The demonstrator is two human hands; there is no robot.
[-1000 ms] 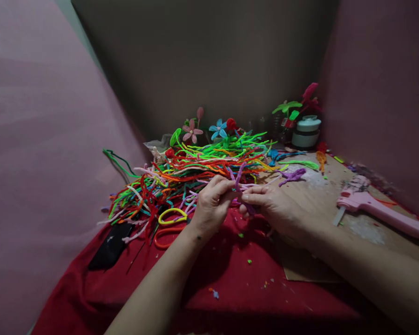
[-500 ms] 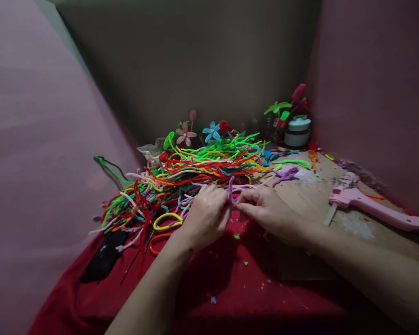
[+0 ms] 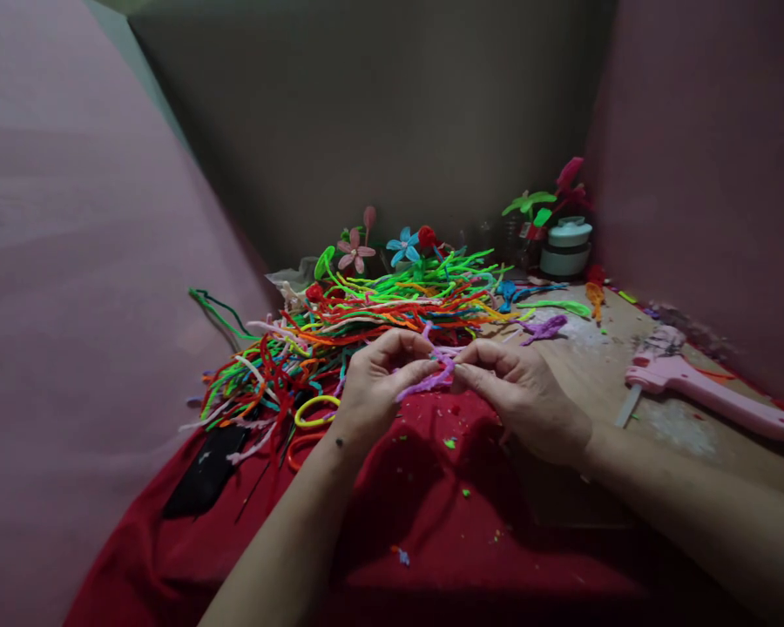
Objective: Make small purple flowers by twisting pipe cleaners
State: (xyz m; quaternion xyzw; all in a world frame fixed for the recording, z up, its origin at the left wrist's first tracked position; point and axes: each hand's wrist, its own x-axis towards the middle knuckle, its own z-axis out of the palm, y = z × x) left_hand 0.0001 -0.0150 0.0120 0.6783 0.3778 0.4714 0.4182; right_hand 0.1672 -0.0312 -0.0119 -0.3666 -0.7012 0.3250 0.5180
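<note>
My left hand point(image 3: 379, 387) and my right hand point(image 3: 529, 396) meet over a red cloth point(image 3: 431, 522), both pinched on one purple pipe cleaner point(image 3: 431, 374). The cleaner is bent into a loop between the fingertips, with a short end sticking up near my left thumb. Just behind my hands lies a big tangled heap of coloured pipe cleaners point(image 3: 379, 313) in green, red, orange, pink and blue.
A pink glue gun point(image 3: 706, 392) lies on the brown board at the right. Finished pipe-cleaner flowers point(image 3: 392, 244) stand at the back, with a white lidded jar point(image 3: 565, 248) beside more flowers. A black flat object point(image 3: 206, 470) rests left on the cloth. Pink walls close in on both sides.
The purple pipe cleaner stood up between my fingers; now it lies bent over sideways in a loop. My hands have stayed together in the same place.
</note>
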